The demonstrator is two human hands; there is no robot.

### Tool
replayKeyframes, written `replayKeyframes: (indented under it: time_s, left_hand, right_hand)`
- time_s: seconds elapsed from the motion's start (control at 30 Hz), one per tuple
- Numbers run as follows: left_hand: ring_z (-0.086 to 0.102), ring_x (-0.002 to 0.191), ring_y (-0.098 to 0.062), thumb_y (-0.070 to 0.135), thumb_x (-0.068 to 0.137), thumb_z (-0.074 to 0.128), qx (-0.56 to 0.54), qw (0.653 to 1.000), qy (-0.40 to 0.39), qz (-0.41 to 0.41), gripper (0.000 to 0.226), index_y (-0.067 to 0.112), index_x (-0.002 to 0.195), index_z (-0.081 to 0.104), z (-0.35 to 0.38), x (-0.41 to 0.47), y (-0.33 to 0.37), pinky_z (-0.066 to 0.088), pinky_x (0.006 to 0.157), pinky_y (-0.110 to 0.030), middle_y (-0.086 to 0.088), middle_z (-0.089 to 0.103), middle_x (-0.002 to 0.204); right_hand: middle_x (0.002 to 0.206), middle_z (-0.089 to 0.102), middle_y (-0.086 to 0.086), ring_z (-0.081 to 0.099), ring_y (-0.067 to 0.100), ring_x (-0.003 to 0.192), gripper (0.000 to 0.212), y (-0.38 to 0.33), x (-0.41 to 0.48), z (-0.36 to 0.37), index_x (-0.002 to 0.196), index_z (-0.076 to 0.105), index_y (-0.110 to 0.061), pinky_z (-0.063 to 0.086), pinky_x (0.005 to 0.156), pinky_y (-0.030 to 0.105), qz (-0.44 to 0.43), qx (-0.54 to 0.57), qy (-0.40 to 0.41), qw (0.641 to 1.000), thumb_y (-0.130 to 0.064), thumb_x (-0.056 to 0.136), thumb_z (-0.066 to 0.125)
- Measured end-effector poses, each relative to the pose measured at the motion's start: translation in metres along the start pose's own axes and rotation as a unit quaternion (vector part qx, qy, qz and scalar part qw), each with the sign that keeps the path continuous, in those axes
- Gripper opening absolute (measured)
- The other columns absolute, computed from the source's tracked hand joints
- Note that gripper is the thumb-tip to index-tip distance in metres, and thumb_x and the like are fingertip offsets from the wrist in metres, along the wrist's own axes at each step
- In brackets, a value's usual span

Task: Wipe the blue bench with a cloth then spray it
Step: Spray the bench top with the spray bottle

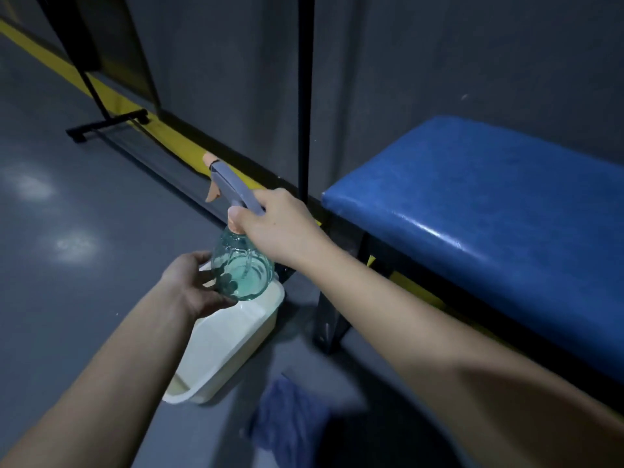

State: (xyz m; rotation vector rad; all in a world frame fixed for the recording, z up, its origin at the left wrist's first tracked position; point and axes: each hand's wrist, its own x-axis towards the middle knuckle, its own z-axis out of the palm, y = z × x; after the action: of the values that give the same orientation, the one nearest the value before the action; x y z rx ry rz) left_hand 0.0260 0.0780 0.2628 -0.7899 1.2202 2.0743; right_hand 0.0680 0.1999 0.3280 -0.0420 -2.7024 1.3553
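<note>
A clear green spray bottle (243,268) with a grey and orange trigger head is held over a white plastic tub (233,336) on the floor. My right hand (277,221) grips the bottle's neck and head from above. My left hand (192,282) cups the bottle's round body from the left. The blue padded bench (483,214) stands to the right on dark legs, its top shiny. A blue cloth (290,413) lies crumpled on the floor in front of the bench, below my right forearm.
A black vertical pole (305,96) rises by the bench's left end against a grey curtain wall. A black wheeled stand base (108,125) sits further left along a yellow floor strip (111,96). Grey glossy floor spreads to the left.
</note>
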Motion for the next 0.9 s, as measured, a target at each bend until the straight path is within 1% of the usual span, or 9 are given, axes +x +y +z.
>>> replayKeyframes:
  time_s: [0.07,0.13,0.2,0.33,0.47,0.53,0.67,0.8,0.9]
  left_hand:
    - [0.055,0.083,-0.031,0.023,0.097,0.038,0.014,1.000,0.021,0.017,0.026,0.002,0.094,0.052,-0.007,0.005,-0.009,0.040,0.096,-0.047,-0.015,0.051,0.094]
    - [0.055,0.110,-0.036,0.025,0.097,0.038,0.017,0.999,0.034,0.024,0.028,0.002,0.107,0.051,-0.012,0.008,-0.018,0.032,0.106,-0.052,-0.014,0.052,0.101]
    - [0.048,0.126,-0.035,0.023,0.096,0.040,0.005,0.999,0.047,0.016,0.026,0.001,0.092,0.053,-0.019,0.013,-0.026,0.031,0.107,-0.055,-0.014,0.053,0.105]
    - [0.047,0.128,-0.035,0.022,0.096,0.041,-0.010,0.998,0.051,0.016,0.025,0.003,0.084,0.051,-0.033,0.044,-0.030,0.036,0.105,-0.055,-0.016,0.052,0.128]
    - [0.046,0.130,-0.036,0.033,0.098,0.038,0.013,0.996,0.084,0.015,0.043,0.004,0.129,0.044,-0.051,0.081,-0.030,0.033,0.106,-0.055,-0.015,0.047,0.141]
    - [0.047,0.129,-0.036,0.037,0.098,0.037,0.023,0.996,0.089,-0.006,0.055,0.002,0.140,0.035,-0.057,0.102,-0.032,0.035,0.105,-0.053,-0.015,0.048,0.140]
    - [0.050,0.127,-0.034,0.038,0.099,0.034,0.044,0.995,0.085,-0.022,0.055,0.002,0.141,0.032,-0.059,0.131,-0.035,0.035,0.105,-0.052,-0.016,0.053,0.125]
    - [0.053,0.124,-0.033,0.037,0.099,0.034,0.056,0.995,0.080,-0.018,0.055,0.004,0.143,0.030,-0.061,0.147,-0.039,0.036,0.106,-0.051,-0.014,0.050,0.138]
    - [0.051,0.127,-0.034,0.038,0.097,0.037,0.052,0.995,0.089,-0.018,0.059,0.005,0.145,0.027,-0.065,0.157,-0.040,0.035,0.109,-0.051,-0.014,0.045,0.143]
  right_hand:
    - [0.080,0.056,0.004,0.050,0.022,0.073,0.019,0.006,0.000,0.014,0.092,0.067,-0.009,0.038,0.058,0.030,0.010,-0.008,-0.018,1.000,-0.024,0.089,0.056]
    - [0.085,0.060,0.004,0.052,0.022,0.079,0.020,0.009,0.000,0.030,0.100,0.067,-0.008,0.043,0.064,0.031,0.015,-0.018,-0.020,1.000,-0.021,0.088,0.058]
    - [0.090,0.067,0.009,0.059,0.028,0.083,0.014,0.015,0.002,0.046,0.095,0.068,-0.010,0.051,0.068,0.036,0.022,-0.031,-0.009,0.999,-0.019,0.086,0.060]
    - [0.092,0.068,0.011,0.060,0.031,0.085,0.012,0.036,0.014,0.075,0.093,0.066,-0.012,0.048,0.063,0.033,0.025,-0.065,-0.004,0.998,-0.021,0.089,0.059]
    - [0.094,0.064,0.014,0.055,0.030,0.087,0.015,0.063,0.026,0.101,0.092,0.063,-0.007,0.042,0.065,0.032,0.049,-0.062,-0.021,0.997,-0.019,0.093,0.054]
    - [0.091,0.060,0.013,0.047,0.024,0.085,0.017,0.080,0.032,0.111,0.080,0.061,-0.015,0.035,0.065,0.028,0.075,-0.067,-0.031,0.995,-0.018,0.094,0.053]
    - [0.060,0.040,-0.002,0.042,0.018,0.061,0.048,0.109,0.045,0.126,0.053,0.029,-0.024,0.025,0.044,0.024,0.105,-0.066,-0.021,0.992,-0.017,0.093,0.054]
    - [0.056,0.039,-0.006,0.037,0.010,0.052,0.047,0.126,0.052,0.138,0.051,0.034,-0.023,0.028,0.041,0.019,0.127,-0.066,-0.016,0.990,-0.016,0.093,0.054]
    - [0.063,0.050,-0.003,0.049,0.019,0.066,0.027,0.132,0.055,0.147,0.067,0.055,-0.016,0.035,0.054,0.024,0.127,-0.069,-0.018,0.989,-0.016,0.093,0.053]
